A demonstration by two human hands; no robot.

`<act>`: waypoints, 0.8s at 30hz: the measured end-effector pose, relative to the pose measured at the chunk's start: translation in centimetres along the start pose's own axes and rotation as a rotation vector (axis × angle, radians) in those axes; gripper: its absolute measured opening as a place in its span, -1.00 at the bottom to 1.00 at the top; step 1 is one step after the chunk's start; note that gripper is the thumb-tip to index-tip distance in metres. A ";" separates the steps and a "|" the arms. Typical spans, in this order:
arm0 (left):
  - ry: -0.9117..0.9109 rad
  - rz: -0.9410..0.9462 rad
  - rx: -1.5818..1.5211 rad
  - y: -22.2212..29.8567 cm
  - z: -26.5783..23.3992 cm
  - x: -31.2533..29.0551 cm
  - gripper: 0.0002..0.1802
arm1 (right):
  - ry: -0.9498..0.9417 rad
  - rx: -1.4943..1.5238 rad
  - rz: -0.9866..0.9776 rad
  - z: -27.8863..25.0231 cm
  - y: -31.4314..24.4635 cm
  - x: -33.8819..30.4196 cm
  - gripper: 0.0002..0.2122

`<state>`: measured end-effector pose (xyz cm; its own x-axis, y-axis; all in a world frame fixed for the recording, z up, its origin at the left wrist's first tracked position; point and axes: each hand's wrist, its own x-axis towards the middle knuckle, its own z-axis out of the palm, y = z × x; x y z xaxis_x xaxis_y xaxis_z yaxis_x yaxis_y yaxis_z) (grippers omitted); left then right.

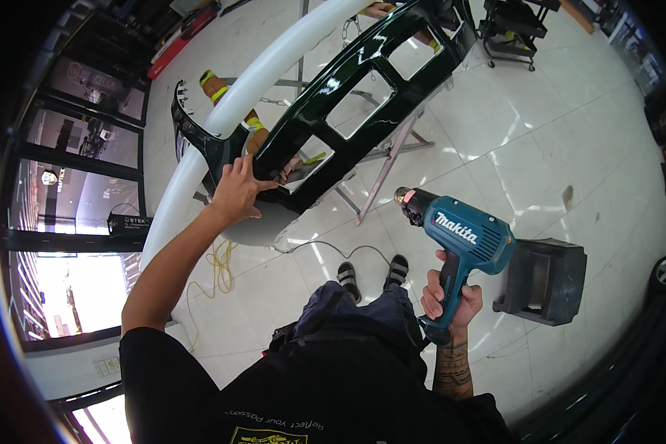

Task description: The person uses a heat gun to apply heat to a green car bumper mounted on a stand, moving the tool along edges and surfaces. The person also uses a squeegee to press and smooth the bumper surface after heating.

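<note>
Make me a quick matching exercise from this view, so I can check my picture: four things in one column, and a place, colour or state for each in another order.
Things:
1. Heat gun
2. Panel with openings
3. Thick curved bar
4. Box-like stand

Places, colours, states:
A. White
B. Black, on the floor at the right
C. Gripped in the right hand
D. Glossy dark green, by the left hand

Pairs: 1-C, 2-D, 3-A, 4-B
</note>
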<state>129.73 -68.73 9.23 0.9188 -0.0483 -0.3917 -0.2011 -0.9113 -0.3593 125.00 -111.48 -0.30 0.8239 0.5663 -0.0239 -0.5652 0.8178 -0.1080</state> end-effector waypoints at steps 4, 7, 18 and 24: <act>-0.046 -0.017 0.092 0.7 -0.2 0.0 -0.19 | -0.007 -0.013 -0.010 0.2 -0.1 0.0 -0.30; 0.007 0.089 0.070 -1.1 -0.1 0.1 -0.23 | -0.010 -0.009 -0.013 0.2 -0.1 -0.1 -0.30; 0.070 0.168 0.138 -2.3 -0.2 0.7 -0.40 | 0.017 -0.051 -0.045 -0.6 -0.5 -0.9 -0.31; 0.092 0.111 0.067 -1.4 0.7 0.9 -0.52 | 0.031 -0.038 -0.064 -0.8 -0.9 -1.2 -0.31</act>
<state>130.59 -67.25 8.76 0.9163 -0.1870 -0.3541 -0.3223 -0.8692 -0.3751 124.55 -112.99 -1.00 0.8593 0.5094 -0.0467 -0.5103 0.8472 -0.1477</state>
